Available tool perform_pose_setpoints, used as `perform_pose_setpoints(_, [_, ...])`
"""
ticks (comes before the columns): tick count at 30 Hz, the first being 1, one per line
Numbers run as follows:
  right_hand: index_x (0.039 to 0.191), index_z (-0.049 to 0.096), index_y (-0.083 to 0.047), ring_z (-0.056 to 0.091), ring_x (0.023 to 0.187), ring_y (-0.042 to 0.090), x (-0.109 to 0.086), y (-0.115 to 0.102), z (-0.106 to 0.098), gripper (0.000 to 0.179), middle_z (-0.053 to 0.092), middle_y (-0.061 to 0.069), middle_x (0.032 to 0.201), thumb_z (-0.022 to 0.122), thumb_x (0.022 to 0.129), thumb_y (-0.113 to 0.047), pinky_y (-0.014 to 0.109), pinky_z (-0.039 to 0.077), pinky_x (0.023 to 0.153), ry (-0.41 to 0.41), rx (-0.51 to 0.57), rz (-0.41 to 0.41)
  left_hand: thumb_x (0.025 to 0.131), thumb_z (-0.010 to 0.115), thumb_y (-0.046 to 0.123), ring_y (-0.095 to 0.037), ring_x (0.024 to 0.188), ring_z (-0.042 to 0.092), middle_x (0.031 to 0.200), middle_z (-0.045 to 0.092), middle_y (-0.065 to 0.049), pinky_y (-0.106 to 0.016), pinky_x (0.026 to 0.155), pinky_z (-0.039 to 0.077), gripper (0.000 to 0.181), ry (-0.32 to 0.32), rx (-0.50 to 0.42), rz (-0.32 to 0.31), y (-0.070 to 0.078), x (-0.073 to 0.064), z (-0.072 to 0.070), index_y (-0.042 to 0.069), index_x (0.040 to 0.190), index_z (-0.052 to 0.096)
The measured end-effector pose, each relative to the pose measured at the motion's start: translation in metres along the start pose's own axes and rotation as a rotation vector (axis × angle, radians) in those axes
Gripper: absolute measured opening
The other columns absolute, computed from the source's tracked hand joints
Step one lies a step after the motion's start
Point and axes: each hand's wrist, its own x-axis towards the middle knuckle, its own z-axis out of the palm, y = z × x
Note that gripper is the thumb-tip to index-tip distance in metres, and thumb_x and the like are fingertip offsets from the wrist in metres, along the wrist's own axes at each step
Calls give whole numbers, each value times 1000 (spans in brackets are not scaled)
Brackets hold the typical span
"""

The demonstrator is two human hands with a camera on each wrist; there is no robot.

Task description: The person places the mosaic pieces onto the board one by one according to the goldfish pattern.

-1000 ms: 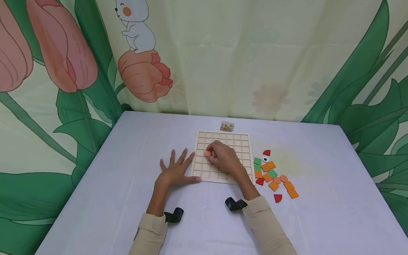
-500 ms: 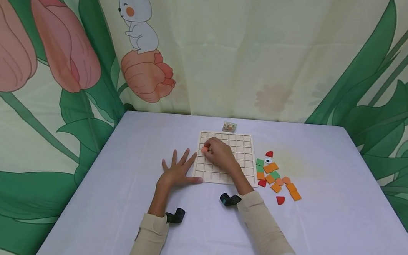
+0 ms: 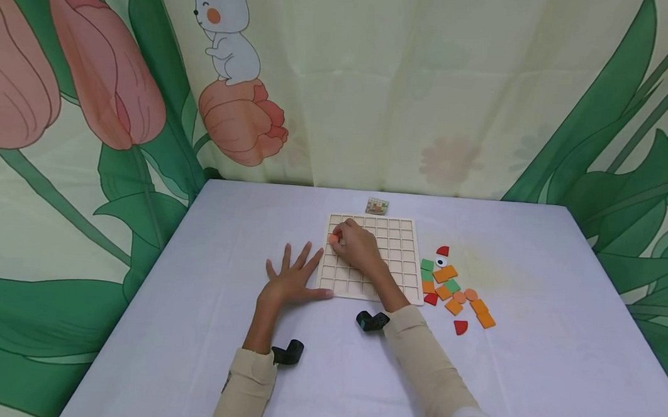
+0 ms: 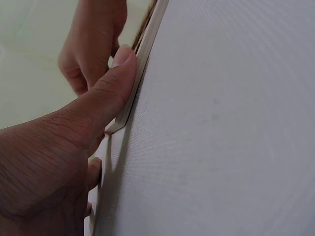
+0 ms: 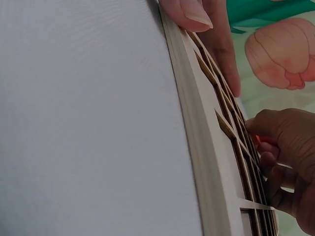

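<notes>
A pale wooden grid board [image 3: 400, 237] lies flat on the white table [image 3: 253, 229]. My right hand [image 3: 356, 247] rests over the board's left part and pinches a small orange round piece [image 3: 333, 239] at the fingertips, close to the upper left cells. My left hand [image 3: 292, 277] lies flat on the table with fingers spread, its thumb [image 4: 115, 81] pressed against the board's near left edge [image 4: 142, 64]. In the right wrist view the board's rim [image 5: 197, 147] runs up the frame with the curled right fingers [image 5: 283, 147] over the cells.
A loose heap of orange, green and red flat pieces [image 3: 451, 287] lies just right of the board. A small patterned card [image 3: 377, 206] sits behind the board. A tulip-and-rabbit printed curtain [image 3: 341, 76] hangs behind the table.
My right hand has carried the orange piece up and to the left across the board. The left hand has stayed in place.
</notes>
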Motion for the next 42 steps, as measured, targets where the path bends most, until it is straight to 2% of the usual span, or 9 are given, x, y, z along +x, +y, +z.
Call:
perform_pose_setpoints(16, [109, 70, -12, 64, 87, 16, 2, 5, 1, 29, 64, 3, 102, 71, 89, -33, 35, 53, 73, 14, 93, 48, 78, 59, 76, -42, 149, -14, 167, -1, 1, -79, 106, -2, 101, -7, 2, 3, 1, 0, 0, 35, 157, 12])
perform_pose_setpoints(27, [109, 70, -14, 63, 86, 15, 2, 9, 1, 27, 64, 2, 99, 71, 89, -31, 32, 51, 73, -3, 149, 67, 78, 57, 77, -41, 149, -16, 166, -4, 2, -79, 105, -3, 101, -14, 6, 2, -1, 2, 1, 36, 157, 10])
perform_pose_setpoints(42, [106, 70, -14, 58, 79, 13, 2, 12, 5, 23, 63, 0, 95, 71, 89, -30, 29, 47, 69, 15, 154, 54, 79, 58, 76, -42, 149, -16, 166, -5, 2, -79, 106, -3, 101, -30, 8, -7, 3, 0, -2, 35, 157, 9])
